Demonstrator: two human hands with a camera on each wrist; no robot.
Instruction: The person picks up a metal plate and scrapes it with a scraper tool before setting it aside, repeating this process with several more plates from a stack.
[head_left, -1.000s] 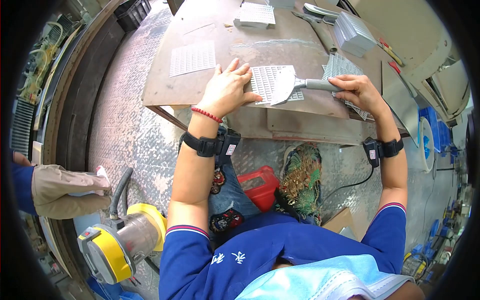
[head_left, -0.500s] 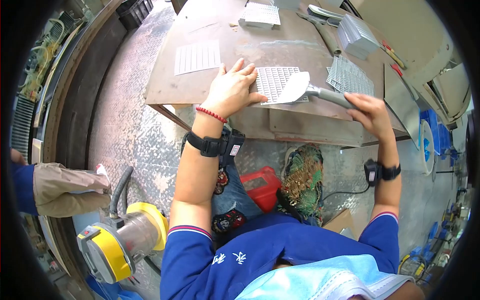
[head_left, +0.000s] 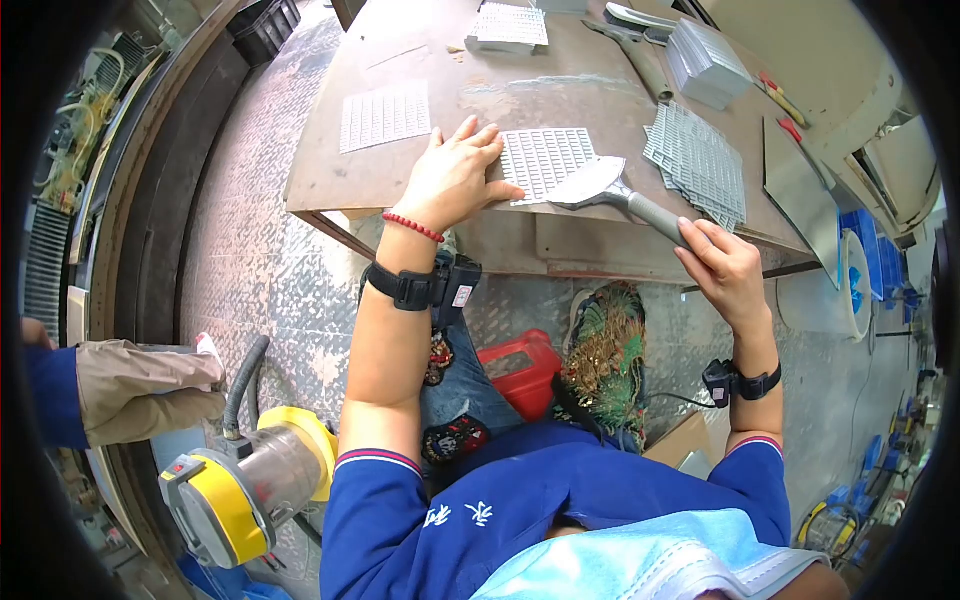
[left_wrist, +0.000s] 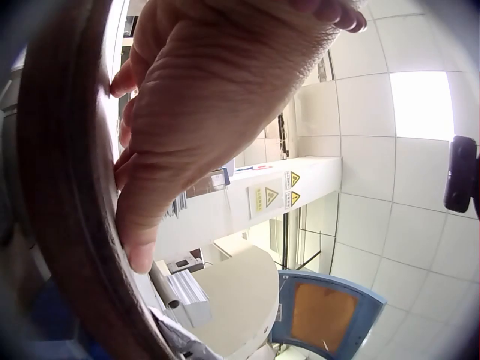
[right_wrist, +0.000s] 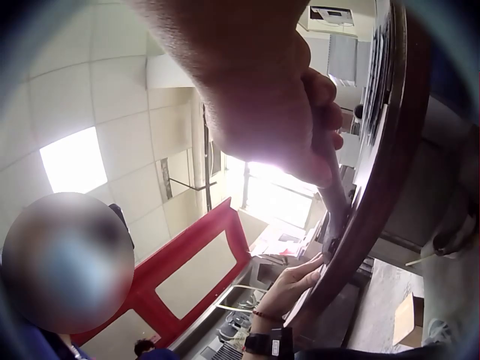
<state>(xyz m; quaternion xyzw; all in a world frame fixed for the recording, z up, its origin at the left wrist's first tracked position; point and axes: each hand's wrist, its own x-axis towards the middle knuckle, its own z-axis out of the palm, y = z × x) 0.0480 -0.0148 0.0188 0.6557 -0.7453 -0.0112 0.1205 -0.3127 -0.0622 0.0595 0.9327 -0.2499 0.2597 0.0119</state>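
A white grid sheet [head_left: 543, 160] lies flat near the front edge of the brown worktable [head_left: 560, 90]. My left hand [head_left: 455, 178] presses flat on the sheet's left end, fingers straight. My right hand [head_left: 722, 268] grips the grey handle of a wide metal scraper [head_left: 598, 185]; its blade lies at the sheet's right front corner. From the right wrist view I see the handle [right_wrist: 330, 180] in my fist. The left wrist view shows only my palm [left_wrist: 202, 112] against the table edge.
More grid sheets lie about: one at the left [head_left: 385, 116], a fanned pile at the right [head_left: 700, 160], stacks at the back [head_left: 512, 27] [head_left: 706, 66]. A yellow power tool [head_left: 235, 480] stands on the floor at lower left, a red can [head_left: 518, 372] under the table.
My right hand has pulled the scraper back toward me and to the right, off the sheet's middle to its front right corner. The left hand stays pressed on the sheet.
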